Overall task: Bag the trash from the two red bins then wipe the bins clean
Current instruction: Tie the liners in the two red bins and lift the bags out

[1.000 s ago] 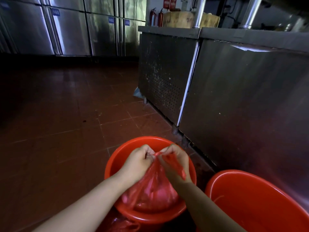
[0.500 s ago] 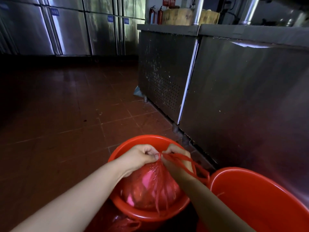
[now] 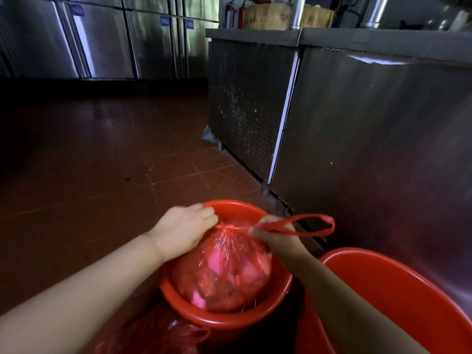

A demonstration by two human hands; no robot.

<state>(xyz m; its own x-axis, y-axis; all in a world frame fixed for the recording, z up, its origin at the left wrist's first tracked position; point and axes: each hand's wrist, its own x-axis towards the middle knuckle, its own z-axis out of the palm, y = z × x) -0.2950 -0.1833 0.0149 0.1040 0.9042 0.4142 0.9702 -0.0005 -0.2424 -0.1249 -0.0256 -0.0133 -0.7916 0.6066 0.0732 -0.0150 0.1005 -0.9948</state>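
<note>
Crouching over a small red bin (image 3: 258, 319) on a dark tiled floor (image 3: 102, 162), a person ties off a translucent red trash bag (image 3: 224, 274) that sits inside it, bulging above the rim. The left hand (image 3: 182, 232) curls around the gathered neck of the bag, while the right hand (image 3: 277, 235) pinches one long handle loop (image 3: 306, 227) that stretches out sideways toward a steel counter (image 3: 370, 136). That counter, its end panel perforated and spattered, runs along the right side just beyond the bins. A second, larger red bin (image 3: 398, 300) stands beside the first at lower right, partly hidden behind the right forearm. Another crumpled red bag (image 3: 158, 333) lies at the bottom edge, touching the small bin's near side. Tall steel refrigerator doors (image 3: 102, 39) line the far wall, and two fire extinguishers (image 3: 236, 15) stand behind the counter's corner. Compared with half a second ago, the loop has been drawn farther out to the right and the left hand has shifted slightly left and up along the rim, leaving the neck of the bag more tightly cinched; a second ago both hands were bunched together at the knot.
</note>
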